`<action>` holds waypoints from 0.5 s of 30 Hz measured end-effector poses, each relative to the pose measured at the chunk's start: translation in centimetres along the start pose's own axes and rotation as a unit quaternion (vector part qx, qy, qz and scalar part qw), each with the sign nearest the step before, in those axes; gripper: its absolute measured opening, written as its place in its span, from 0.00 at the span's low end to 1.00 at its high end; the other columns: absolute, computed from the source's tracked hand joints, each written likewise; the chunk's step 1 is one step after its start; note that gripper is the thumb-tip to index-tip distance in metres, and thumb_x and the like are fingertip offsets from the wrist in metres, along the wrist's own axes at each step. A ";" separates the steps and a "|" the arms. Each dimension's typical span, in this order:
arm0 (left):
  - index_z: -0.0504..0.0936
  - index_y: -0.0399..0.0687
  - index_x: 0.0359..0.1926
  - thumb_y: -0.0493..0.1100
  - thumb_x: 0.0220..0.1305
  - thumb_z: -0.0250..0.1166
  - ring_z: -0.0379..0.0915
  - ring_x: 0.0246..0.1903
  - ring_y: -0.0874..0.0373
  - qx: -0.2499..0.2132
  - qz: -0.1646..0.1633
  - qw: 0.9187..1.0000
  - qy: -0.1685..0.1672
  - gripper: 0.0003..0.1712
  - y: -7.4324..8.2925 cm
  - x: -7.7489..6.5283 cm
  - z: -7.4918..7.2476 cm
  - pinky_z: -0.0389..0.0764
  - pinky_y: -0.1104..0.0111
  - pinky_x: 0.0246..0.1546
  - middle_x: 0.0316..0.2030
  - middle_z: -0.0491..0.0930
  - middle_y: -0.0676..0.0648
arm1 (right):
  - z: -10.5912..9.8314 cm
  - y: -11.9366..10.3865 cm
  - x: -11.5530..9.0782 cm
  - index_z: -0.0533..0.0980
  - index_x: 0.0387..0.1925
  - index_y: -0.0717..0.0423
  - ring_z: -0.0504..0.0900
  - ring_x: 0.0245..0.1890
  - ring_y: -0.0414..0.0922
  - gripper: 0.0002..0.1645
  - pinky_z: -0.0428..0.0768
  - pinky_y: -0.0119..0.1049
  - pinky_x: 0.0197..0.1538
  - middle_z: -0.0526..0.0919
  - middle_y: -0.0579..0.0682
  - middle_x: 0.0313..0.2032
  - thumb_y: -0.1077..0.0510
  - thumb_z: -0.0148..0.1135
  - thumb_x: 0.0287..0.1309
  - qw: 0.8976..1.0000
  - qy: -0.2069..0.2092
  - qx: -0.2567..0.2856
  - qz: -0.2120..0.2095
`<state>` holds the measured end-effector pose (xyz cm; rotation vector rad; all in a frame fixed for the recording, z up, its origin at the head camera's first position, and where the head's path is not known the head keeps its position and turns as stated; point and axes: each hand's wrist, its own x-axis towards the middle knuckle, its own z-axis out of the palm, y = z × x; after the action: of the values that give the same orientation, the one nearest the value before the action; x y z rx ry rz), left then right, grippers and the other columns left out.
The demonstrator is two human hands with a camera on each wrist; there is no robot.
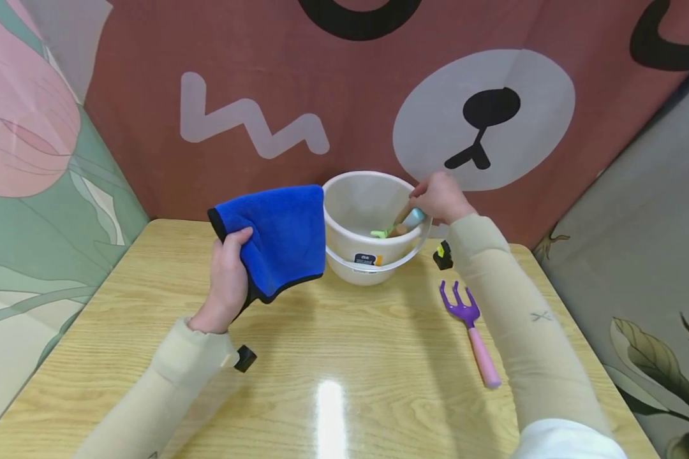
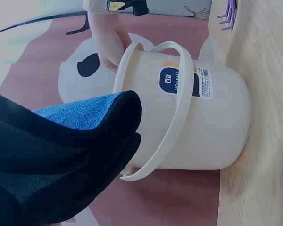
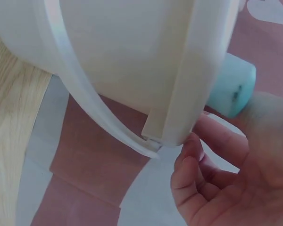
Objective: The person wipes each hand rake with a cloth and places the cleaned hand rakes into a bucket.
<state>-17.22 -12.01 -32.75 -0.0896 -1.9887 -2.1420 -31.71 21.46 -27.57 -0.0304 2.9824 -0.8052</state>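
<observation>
- Cloth (image 1: 281,236): blue with black edging, held raised at left by the left hand (image 1: 227,280), just left of the bucket.
- Bucket (image 1: 344,241): off-white, upright at the far side of the table, handle down across its labelled near wall; the right hand (image 1: 443,197) pinches its right rim.
- Inside the bucket, at right: a light-blue handle (image 1: 415,218), brown pieces (image 1: 400,230) and a green piece (image 1: 380,234).

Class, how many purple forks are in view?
1: the purple fork lies on the table, left of the right forearm. Others could be hidden inside the white bucket.
</observation>
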 end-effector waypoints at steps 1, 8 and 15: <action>0.65 0.36 0.61 0.50 0.77 0.41 0.70 0.56 0.46 -0.001 0.000 1.000 0.001 0.24 0.0 0.0 0.0 0.69 0.51 0.66 0.59 0.70 0.39 | 0.0 0.0 0.0 0.81 0.57 0.67 0.79 0.48 0.57 0.23 0.86 0.55 0.51 0.80 0.65 0.55 0.58 0.62 0.65 1.000 -0.003 -0.003 0.000; 0.67 0.39 0.58 0.51 0.77 0.42 0.71 0.53 0.48 -0.002 -0.008 1.000 0.004 0.22 0.1 -0.1 0.0 0.71 0.59 0.61 0.56 0.72 0.41 | -0.2 0.2 0.1 0.80 0.60 0.67 0.78 0.49 0.57 0.26 0.85 0.54 0.50 0.80 0.65 0.56 0.56 0.61 0.66 1.000 -0.012 -0.016 -0.008; 0.69 0.39 0.56 0.50 0.77 0.43 0.73 0.51 0.50 0.000 -0.003 1.000 0.004 0.21 0.1 0.0 0.0 0.73 0.62 0.57 0.54 0.73 0.42 | -0.7 0.3 -0.1 0.76 0.64 0.66 0.78 0.54 0.58 0.29 0.85 0.54 0.52 0.79 0.65 0.59 0.51 0.56 0.70 0.999 0.008 0.030 0.010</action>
<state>-17.16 -11.98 -32.61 -0.0738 -1.9874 -2.1427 -31.62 22.09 -27.16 0.0070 2.9662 -0.8970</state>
